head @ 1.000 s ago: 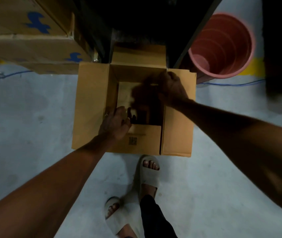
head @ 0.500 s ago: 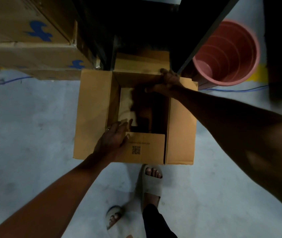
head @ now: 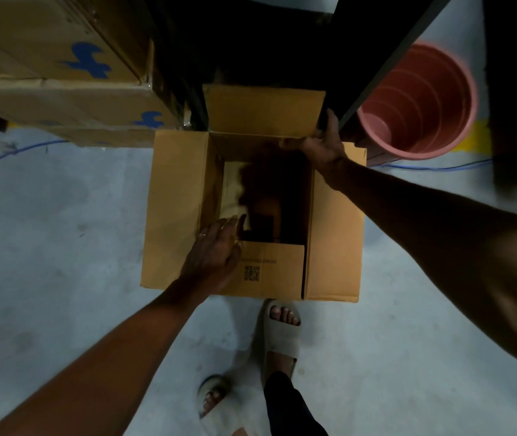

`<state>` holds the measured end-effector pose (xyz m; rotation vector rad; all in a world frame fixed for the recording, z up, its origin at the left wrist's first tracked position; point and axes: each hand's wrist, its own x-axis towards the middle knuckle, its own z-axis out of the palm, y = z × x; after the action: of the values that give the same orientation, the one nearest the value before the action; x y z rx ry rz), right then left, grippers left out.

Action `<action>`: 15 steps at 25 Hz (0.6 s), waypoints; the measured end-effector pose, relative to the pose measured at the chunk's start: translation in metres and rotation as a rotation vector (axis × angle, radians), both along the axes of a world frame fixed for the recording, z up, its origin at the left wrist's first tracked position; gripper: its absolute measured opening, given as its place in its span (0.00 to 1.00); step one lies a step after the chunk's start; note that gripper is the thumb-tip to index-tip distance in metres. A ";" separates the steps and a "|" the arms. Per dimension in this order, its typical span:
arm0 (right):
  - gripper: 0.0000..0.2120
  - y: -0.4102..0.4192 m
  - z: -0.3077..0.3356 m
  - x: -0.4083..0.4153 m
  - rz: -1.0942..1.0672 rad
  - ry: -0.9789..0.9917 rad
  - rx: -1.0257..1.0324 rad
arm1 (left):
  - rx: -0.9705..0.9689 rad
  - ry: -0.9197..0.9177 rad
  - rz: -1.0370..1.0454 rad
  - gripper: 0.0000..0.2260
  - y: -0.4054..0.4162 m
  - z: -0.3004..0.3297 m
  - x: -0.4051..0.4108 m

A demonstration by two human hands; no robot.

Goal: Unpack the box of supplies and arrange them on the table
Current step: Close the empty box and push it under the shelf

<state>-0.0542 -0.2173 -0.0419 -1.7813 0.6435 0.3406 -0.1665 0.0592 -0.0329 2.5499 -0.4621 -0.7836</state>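
On the floor at my feet, the open brown cardboard box [head: 335, 234] looks light and bendy, so I'd lift by corners: right hand [head: 323, 146] grips the far rim, left hand [head: 216, 256] rests flat-fingered on the near flap.

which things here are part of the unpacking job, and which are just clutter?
Job:
- open brown cardboard box on the floor, contents too dark to tell
- left hand resting on its near flap
- right hand gripping its far flap

Lying about:
- pink ribbed plastic bucket
- stacked cardboard cartons with blue marks
- blue cable
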 end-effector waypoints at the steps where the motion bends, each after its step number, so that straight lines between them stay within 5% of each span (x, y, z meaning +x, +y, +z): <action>1: 0.59 0.002 0.003 -0.002 0.035 -0.031 -0.046 | -0.003 0.007 0.022 0.23 0.002 -0.002 0.000; 9: 0.39 -0.011 -0.011 -0.064 0.411 0.075 -0.414 | -0.006 -0.043 0.120 0.27 0.026 0.005 0.010; 15: 0.55 0.004 -0.022 -0.079 0.785 0.162 -0.842 | 0.136 -0.095 0.234 0.33 0.062 0.004 0.029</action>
<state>-0.1334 -0.2132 -0.0643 -2.8146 0.1457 0.8344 -0.1375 0.1209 -0.0293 2.7121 -0.1378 -0.6290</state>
